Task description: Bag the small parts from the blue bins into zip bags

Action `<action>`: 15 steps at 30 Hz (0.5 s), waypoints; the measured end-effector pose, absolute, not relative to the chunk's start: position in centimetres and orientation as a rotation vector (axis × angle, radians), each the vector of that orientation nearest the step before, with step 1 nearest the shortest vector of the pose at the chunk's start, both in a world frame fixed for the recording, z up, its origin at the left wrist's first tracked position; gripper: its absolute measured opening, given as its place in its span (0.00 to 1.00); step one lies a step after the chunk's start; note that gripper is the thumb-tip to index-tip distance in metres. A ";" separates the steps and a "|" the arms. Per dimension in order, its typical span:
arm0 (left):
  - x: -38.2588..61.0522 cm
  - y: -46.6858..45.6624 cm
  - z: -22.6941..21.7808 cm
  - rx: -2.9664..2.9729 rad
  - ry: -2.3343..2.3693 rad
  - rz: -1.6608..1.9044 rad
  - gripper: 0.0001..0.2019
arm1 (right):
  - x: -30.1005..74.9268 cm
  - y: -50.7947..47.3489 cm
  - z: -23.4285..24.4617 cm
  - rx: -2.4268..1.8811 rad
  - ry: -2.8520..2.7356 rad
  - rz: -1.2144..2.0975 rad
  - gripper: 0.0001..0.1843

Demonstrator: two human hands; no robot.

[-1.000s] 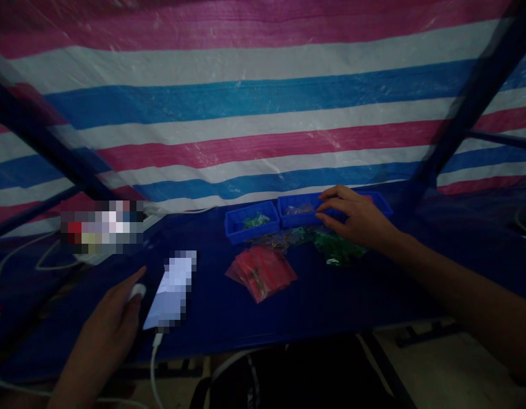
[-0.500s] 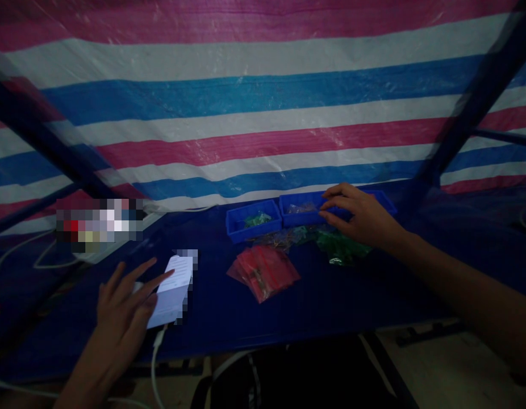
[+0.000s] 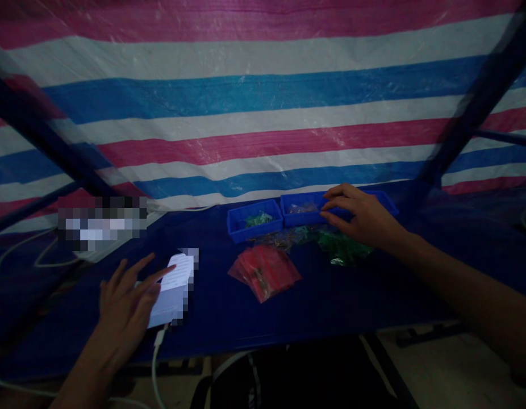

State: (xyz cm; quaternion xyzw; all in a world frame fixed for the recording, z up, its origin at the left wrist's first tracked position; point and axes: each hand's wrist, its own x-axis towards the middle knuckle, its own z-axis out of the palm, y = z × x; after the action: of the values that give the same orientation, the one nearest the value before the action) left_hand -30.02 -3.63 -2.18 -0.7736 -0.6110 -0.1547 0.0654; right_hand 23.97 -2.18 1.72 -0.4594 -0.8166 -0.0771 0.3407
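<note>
My left hand [image 3: 129,298] lies with fingers spread over the left edge of a lit phone [image 3: 174,289] on the dark blue table, fingertips touching its screen. My right hand [image 3: 360,218] rests far right, fingers curled round the rim of a blue plastic tray [image 3: 303,209]; whether anything is in them is hidden. A second blue tray [image 3: 253,220] holding greenish bits stands just left of it. Red plastic bags [image 3: 265,271] lie fanned in the middle. Green bags [image 3: 339,250] lie under my right wrist.
A white cable [image 3: 154,355] runs from the phone's near end over the table edge. A blurred-out object [image 3: 101,222] sits at the back left. A striped tarp [image 3: 263,102] hangs behind, with dark frame bars [image 3: 471,108] on both sides.
My left hand moved from beside the phone, where it held a small white thing, onto the phone with fingers spread. My right hand has stayed on the tray.
</note>
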 end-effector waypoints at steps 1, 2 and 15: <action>-29.9 -3.7 -2.1 -2.338 -1.841 -0.486 0.28 | 24.0 -2.2 1.7 -1.196 -2.123 -0.201 0.08; -29.9 -3.8 -2.0 -2.343 -1.832 -0.509 0.28 | 24.0 -2.1 1.6 -1.197 -2.122 -0.201 0.08; -29.7 -4.6 -1.2 -2.393 -1.708 -0.573 0.26 | 24.0 -2.2 1.7 -1.178 -2.122 -0.187 0.08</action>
State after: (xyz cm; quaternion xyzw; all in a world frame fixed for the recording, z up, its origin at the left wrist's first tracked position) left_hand -29.74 -4.62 -1.20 -0.7968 -0.5687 -0.1906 0.0730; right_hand 24.02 -2.16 1.73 -0.4539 -0.8177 -0.0723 0.3465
